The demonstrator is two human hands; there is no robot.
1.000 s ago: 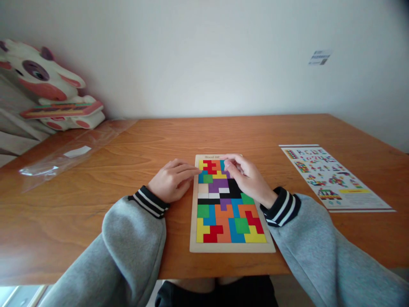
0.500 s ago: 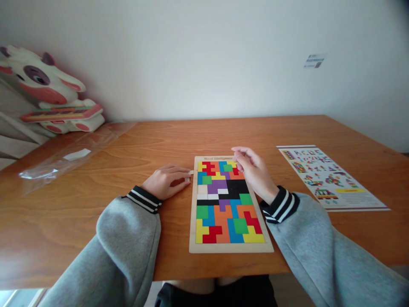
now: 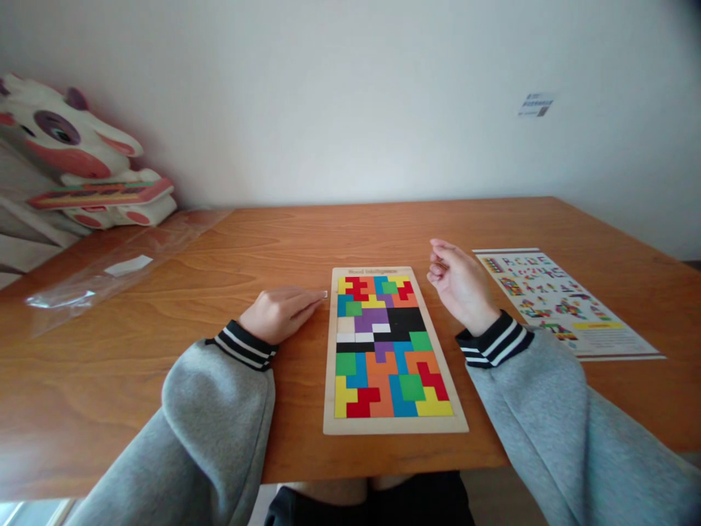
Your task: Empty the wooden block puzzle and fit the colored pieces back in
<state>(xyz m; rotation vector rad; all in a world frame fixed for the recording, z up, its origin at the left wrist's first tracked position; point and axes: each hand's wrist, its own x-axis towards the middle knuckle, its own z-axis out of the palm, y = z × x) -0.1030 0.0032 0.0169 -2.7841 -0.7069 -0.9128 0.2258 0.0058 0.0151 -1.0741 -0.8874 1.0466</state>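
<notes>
- While the left hand [image 3: 280,310] rests low over the orange-brown wooden table [image 3: 307,234], just left of the board, its fingers are drawn together, pinching a small white block [image 3: 325,294] that peeks out at the fingertips.
- The right hand [image 3: 460,285] is off the board's upper right side, between it and the printed sheet, fingers curled loosely inward; whether they enclose anything, I cannot tell.
- The pale wooden rectangular puzzle board [image 3: 394,425] lies flat near the table's front edge, in front of the person, its lettered end away.
- Inside its frame sit flat, angular blocks [image 3: 411,387] in red, orange, yellow, green, blue, purple, black and white, fitted edge to edge.
- At the left of the middle rows is a pale beige patch [image 3: 346,326]; I cannot tell whether it is bare wood or a block.
- To the right lies a white paper sheet [image 3: 596,310] printed with colourful figures; the right grey sleeve [image 3: 548,416] hides its near left corner.
- At the far left stand a white-and-pink cow-shaped toy with a keyboard [image 3: 98,153] and, before it, a clear plastic bag [image 3: 180,234].
</notes>
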